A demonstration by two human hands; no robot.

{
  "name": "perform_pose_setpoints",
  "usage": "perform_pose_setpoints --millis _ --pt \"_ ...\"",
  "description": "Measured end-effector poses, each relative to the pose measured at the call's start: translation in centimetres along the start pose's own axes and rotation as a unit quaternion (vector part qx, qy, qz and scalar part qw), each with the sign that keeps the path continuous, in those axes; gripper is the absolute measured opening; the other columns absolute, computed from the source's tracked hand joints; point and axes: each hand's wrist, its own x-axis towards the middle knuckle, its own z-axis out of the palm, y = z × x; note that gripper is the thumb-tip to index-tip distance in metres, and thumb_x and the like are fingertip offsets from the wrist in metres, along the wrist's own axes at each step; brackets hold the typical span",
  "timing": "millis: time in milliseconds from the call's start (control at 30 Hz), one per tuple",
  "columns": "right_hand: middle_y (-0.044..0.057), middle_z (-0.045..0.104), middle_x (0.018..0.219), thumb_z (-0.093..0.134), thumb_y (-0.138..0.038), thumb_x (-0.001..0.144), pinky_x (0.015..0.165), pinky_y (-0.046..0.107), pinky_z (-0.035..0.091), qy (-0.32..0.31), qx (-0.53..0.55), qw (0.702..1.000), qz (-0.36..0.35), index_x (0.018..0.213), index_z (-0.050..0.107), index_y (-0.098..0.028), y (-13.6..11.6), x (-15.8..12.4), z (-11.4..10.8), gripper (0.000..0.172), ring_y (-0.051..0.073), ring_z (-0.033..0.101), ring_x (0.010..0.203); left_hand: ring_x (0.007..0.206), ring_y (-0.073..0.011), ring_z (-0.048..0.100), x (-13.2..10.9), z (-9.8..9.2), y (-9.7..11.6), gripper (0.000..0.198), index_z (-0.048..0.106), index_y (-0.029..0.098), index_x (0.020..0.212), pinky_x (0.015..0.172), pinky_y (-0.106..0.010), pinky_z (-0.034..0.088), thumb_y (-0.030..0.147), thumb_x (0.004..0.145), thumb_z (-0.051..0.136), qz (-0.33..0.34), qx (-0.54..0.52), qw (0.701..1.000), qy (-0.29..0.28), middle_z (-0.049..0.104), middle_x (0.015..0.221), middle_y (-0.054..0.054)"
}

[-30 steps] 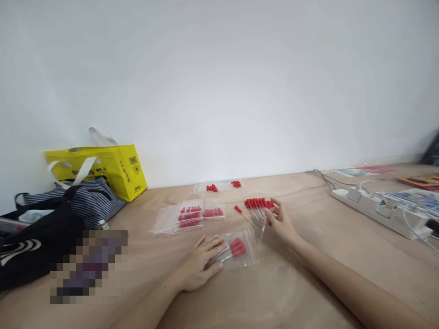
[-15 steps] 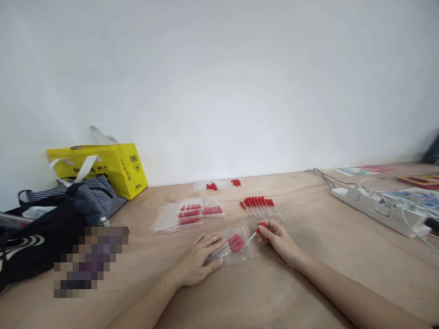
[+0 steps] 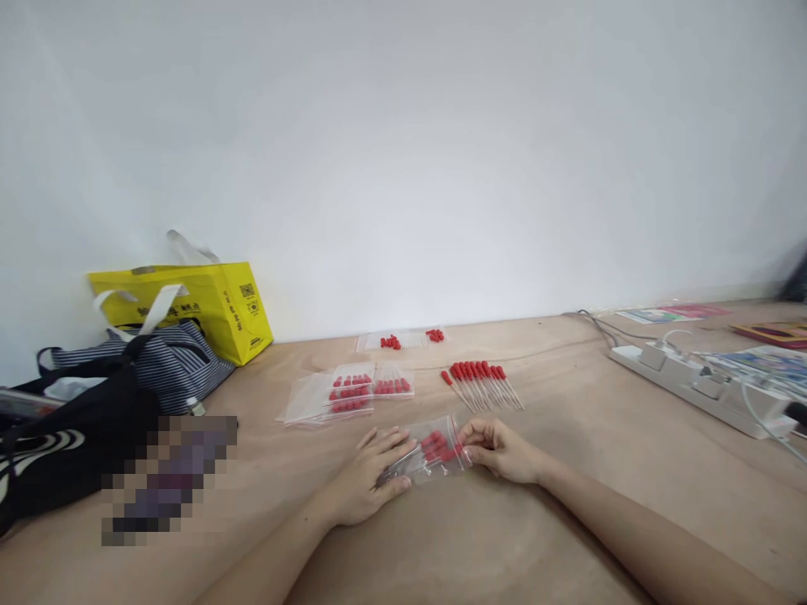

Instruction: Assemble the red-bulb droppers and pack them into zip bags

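A clear zip bag lies on the wooden table, with several red-topped droppers inside. My left hand rests over the bag's left end, its fingers spread and pressing it down. At the bag's open right edge is my right hand, thumb and fingers closed around a red-topped dropper whose tip is inside the bag. A fanned row of loose red-topped droppers lies just beyond my right hand. Filled clear bags overlap beyond my left hand.
More bagged droppers lie by the wall. At the left stand a yellow bag, a striped bag and a black bag. A white power strip with cables is at the right, near colourful printed sheets.
My right hand has moved slightly left and nearer, pushing the red-topped dropper further into the bag. My left hand has stayed on the bag.
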Motion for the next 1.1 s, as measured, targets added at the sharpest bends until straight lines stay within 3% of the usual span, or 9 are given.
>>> perform_pose_setpoints --millis 167,367,567,633,667,733,800,967,1100 --pt "-0.005 0.053 0.054 0.068 -0.039 0.060 0.044 0.017 0.031 -0.025 -0.013 1.000 0.005 0.065 0.058 -0.015 0.1 0.5 -0.1 0.026 0.005 0.040 0.045 0.126 -0.0234 0.026 0.0 -0.2 0.2 0.048 0.034 0.028 0.129 0.103 -0.048 0.015 0.044 0.084 0.042 -0.005 0.006 1.000 -0.003 0.032 0.137 -0.004" --pt "-0.005 0.052 0.053 0.073 -0.039 0.050 0.047 0.020 0.034 0.049 -0.018 0.999 -0.016 0.055 0.052 -0.016 1.0 1.6 1.4 0.032 0.007 0.045 0.048 0.125 -0.0225 0.027 0.0 0.0 -0.1 0.046 0.035 0.030 0.128 0.103 -0.048 0.016 0.041 0.084 0.043 0.002 0.002 1.000 0.007 0.032 0.137 -0.003" --pt "-0.003 0.056 0.055 0.063 -0.035 0.064 0.047 0.020 0.035 -0.002 -0.144 0.990 -0.005 0.062 0.058 -0.016 0.0 1.9 -0.6 0.020 0.009 0.047 0.048 0.126 -0.0233 0.026 0.0 0.0 -0.1 0.046 0.035 0.028 0.128 0.103 -0.049 0.015 0.041 0.084 0.042 0.002 -0.003 1.000 -0.001 0.031 0.137 -0.004" --pt "0.000 0.060 0.061 0.056 -0.030 0.071 0.050 0.021 0.037 0.055 -0.271 0.961 -0.008 0.065 0.059 -0.016 -1.1 2.7 -1.6 0.016 0.011 0.051 0.053 0.126 -0.0237 0.025 -0.1 -0.2 -0.1 0.046 0.035 0.029 0.128 0.103 -0.049 0.014 0.042 0.084 0.042 0.003 -0.007 1.000 -0.001 0.032 0.137 -0.004" --pt "0.001 0.062 0.065 0.053 -0.028 0.074 0.053 0.021 0.038 0.098 -0.354 0.930 -0.007 0.067 0.060 -0.017 -1.6 3.3 -1.9 0.015 0.012 0.054 0.058 0.126 -0.0238 0.025 -0.1 -0.2 0.0 0.046 0.036 0.029 0.128 0.103 -0.049 0.014 0.042 0.084 0.042 0.003 -0.008 1.000 -0.001 0.032 0.137 -0.004" --pt "0.004 0.064 0.080 0.047 -0.024 0.077 0.062 0.022 0.039 0.180 -0.513 0.839 -0.004 0.074 0.062 -0.018 -2.4 5.0 -2.1 0.016 0.015 0.055 0.075 0.127 -0.0239 0.023 -0.1 -0.2 0.0 0.046 0.036 0.029 0.128 0.103 -0.048 0.015 0.042 0.084 0.043 0.003 -0.007 1.000 -0.001 0.031 0.137 -0.003" --pt "0.010 0.062 0.094 0.044 -0.019 0.078 0.071 0.027 0.038 0.213 -0.571 0.792 0.006 0.080 0.063 -0.017 -2.7 7.0 -1.8 0.019 0.020 0.051 0.093 0.128 -0.0244 0.019 -0.1 -0.2 0.0 0.046 0.037 0.029 0.127 0.103 -0.048 0.014 0.042 0.083 0.044 0.002 0.001 1.000 0.001 0.027 0.139 -0.003" --pt "0.020 0.061 0.093 0.042 -0.007 0.075 0.079 0.037 0.033 0.216 -0.608 0.763 0.045 0.086 0.062 -0.007 -1.6 11.1 -0.5 0.023 0.028 0.048 0.098 0.129 -0.0252 0.014 -0.2 -0.2 0.0 0.047 0.038 0.029 0.127 0.103 -0.049 0.014 0.043 0.082 0.046 0.004 0.019 1.000 0.001 0.022 0.141 -0.004" --pt "0.025 0.059 0.093 0.036 -0.003 0.076 0.078 0.040 0.033 0.231 -0.604 0.760 0.068 0.091 0.059 -0.002 -0.8 12.5 0.4 0.027 0.030 0.050 0.097 0.129 -0.0258 0.014 -0.3 -0.2 -0.1 0.049 0.037 0.028 0.127 0.103 -0.049 0.016 0.043 0.082 0.046 0.000 0.014 1.000 -0.008 0.022 0.141 -0.005"
